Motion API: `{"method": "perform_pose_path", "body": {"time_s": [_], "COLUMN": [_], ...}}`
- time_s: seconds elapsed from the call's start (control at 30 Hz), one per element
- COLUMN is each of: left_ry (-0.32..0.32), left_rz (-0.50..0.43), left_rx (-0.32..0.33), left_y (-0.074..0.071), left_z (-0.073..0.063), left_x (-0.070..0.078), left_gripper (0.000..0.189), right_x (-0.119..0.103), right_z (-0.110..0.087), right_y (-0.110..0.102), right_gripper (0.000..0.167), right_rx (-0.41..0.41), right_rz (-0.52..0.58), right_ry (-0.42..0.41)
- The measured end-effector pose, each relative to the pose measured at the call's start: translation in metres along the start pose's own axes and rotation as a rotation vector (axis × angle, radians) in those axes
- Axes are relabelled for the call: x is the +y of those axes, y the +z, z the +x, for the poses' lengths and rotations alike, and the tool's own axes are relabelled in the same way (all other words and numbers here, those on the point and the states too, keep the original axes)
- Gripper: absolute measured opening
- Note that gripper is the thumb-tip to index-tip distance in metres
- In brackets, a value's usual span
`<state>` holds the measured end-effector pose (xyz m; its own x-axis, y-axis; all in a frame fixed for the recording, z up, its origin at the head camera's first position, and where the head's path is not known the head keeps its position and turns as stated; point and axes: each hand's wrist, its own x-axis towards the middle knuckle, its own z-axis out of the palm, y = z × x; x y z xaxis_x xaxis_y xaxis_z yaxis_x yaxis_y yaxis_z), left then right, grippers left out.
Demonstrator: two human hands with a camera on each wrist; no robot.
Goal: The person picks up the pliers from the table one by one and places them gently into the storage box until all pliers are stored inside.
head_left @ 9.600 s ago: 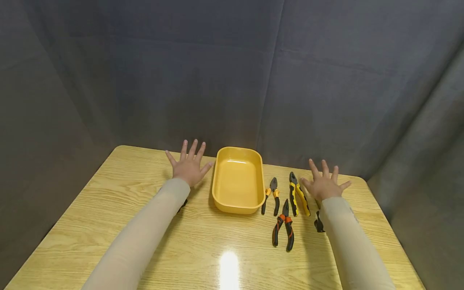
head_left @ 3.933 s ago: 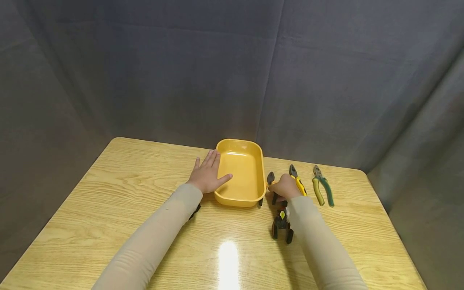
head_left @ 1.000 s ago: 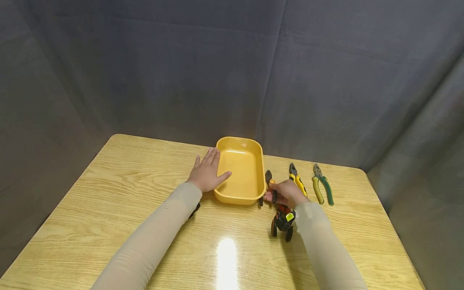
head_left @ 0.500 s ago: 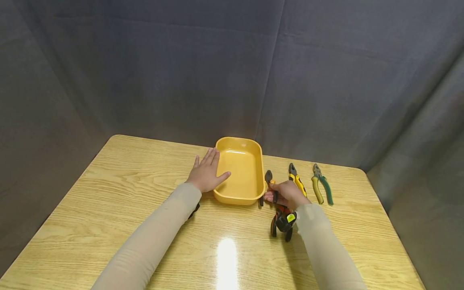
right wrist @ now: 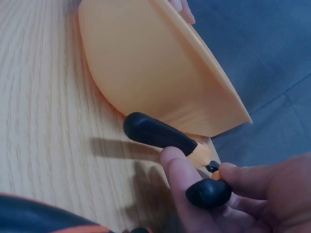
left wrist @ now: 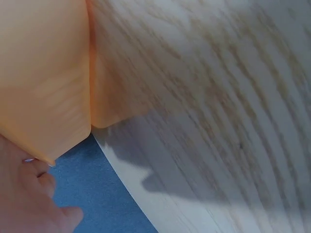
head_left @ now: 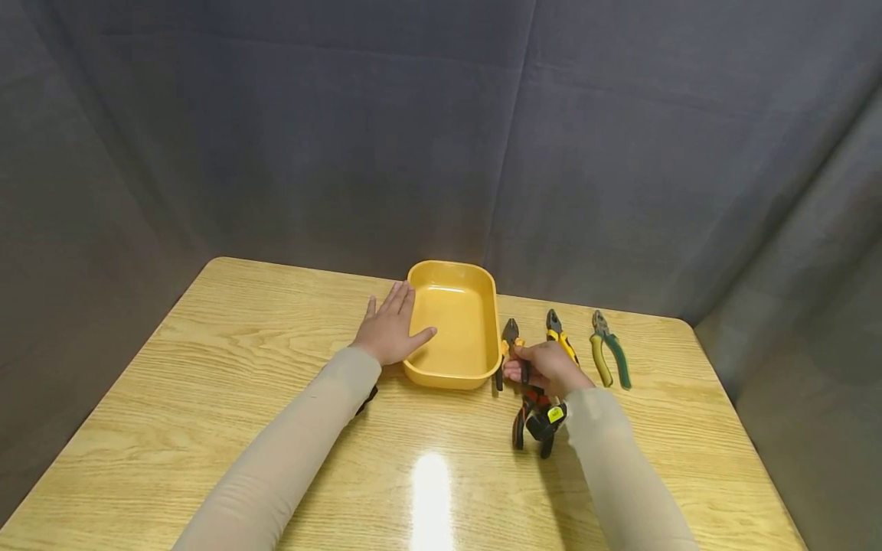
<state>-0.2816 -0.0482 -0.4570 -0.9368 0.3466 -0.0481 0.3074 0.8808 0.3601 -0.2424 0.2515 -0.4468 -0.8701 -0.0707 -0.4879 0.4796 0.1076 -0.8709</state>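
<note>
My left hand (head_left: 389,329) rests on the left rim of the yellow tray (head_left: 451,379), fingers straight and thumb reaching over the inside. Just right of the tray, my right hand (head_left: 551,367) pinches one handle of the orange-and-black pliers (head_left: 511,330) between thumb and fingers. In the right wrist view their other black handle (right wrist: 155,131) sticks out beside the tray wall (right wrist: 146,68), with a shadow on the wood. Red-and-black pliers (head_left: 519,430) lie below my right hand, partly hidden by the wrist camera. The left wrist view shows the tray's outer wall (left wrist: 43,73) and my fingertips.
Black-and-yellow pliers (head_left: 563,344), partly covered by my right hand, lie behind it. Farther right are green-and-yellow pliers (head_left: 620,360). A grey curtain (head_left: 344,153) hangs behind the wooden table (head_left: 276,329).
From spread apart above the table, my left hand has come to the tray's rim and my right hand to the orange-and-black pliers. Over the last second both hands have barely moved.
</note>
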Motion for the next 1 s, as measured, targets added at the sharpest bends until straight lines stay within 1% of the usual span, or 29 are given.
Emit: {"method": "perform_pose_path", "body": {"time_s": [0.3, 0.53, 0.67, 0.83, 1.0], "left_ry": [-0.01, -0.012, -0.012, -0.013, -0.005], "left_rz": [0.01, 0.009, 0.0, -0.005, 0.014], "left_rx": [-0.016, -0.017, -0.01, -0.011, -0.004], "left_y": [-0.001, 0.0, 0.001, 0.002, 0.0], "left_z": [-0.002, -0.001, -0.001, 0.0, 0.0], "left_x": [0.001, 0.002, 0.001, 0.0, 0.001], "left_gripper": [0.094, 0.095, 0.095, 0.091, 0.085], "right_x": [0.003, 0.0, -0.002, -0.006, -0.014], "right_z": [0.001, 0.002, 0.002, -0.001, -0.004], "right_y": [-0.007, -0.008, -0.009, -0.011, -0.014], "right_gripper": [0.035, 0.036, 0.036, 0.034, 0.035], "right_rx": [-0.028, -0.023, -0.012, -0.013, -0.009], "right_rz": [-0.007, -0.049, -0.046, -0.059, -0.071], "right_ry": [-0.032, -0.049, -0.05, -0.065, -0.079]}}
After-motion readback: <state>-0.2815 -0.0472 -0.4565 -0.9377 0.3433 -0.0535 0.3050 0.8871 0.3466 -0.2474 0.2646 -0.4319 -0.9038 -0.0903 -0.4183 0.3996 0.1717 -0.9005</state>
